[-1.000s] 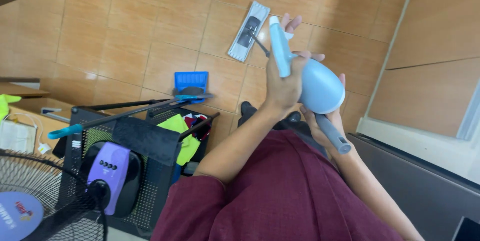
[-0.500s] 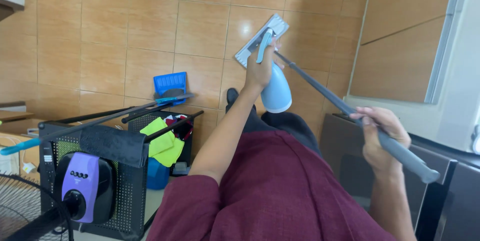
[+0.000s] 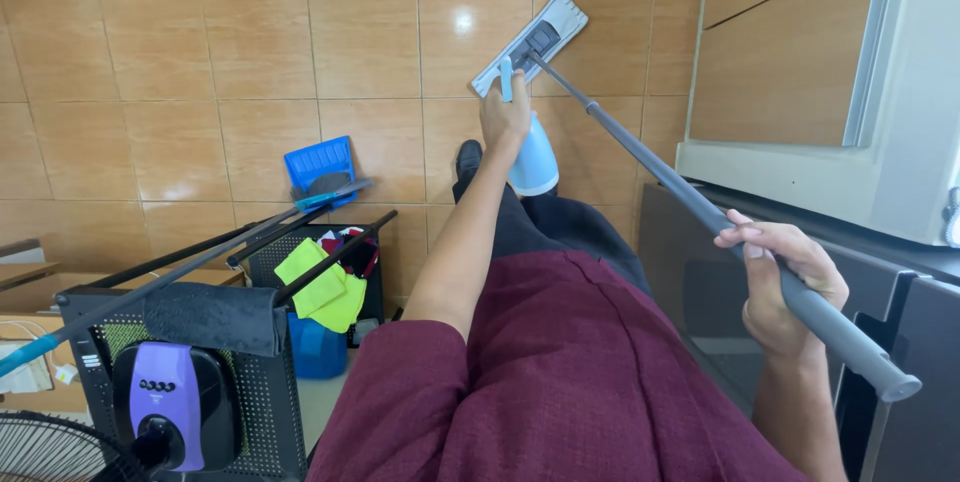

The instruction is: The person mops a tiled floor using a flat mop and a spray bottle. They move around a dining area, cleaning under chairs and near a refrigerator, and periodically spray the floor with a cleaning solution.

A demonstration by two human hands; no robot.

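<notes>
Left hand point(image 3: 505, 117) is clenched around a pale blue spray bottle point(image 3: 530, 157), held far out near the flat mop head point(image 3: 530, 42). Right hand point(image 3: 780, 282) grasps the grey mop pole point(image 3: 650, 167) at near right.

Tiled room with a cleaning cart

Glossy tan floor tiles point(image 3: 250, 42) were lit from above; wooden cabinet panels point(image 3: 770, 52) were seen rightward.

from my view the mop head point(image 3: 531, 42) lies flat on the tiled floor point(image 3: 250, 52) at twelve o'clock, its pole point(image 3: 700, 207) running back to four o'clock through my right hand point(image 3: 780, 287). my left hand point(image 3: 505, 120) holds the spray bottle point(image 3: 530, 157) just beneath the mop head. the wire cart point(image 3: 200, 372) stands at eight o'clock, the dustpan point(image 3: 320, 167) behind it, cabinets point(image 3: 790, 52) at two o'clock.
</notes>
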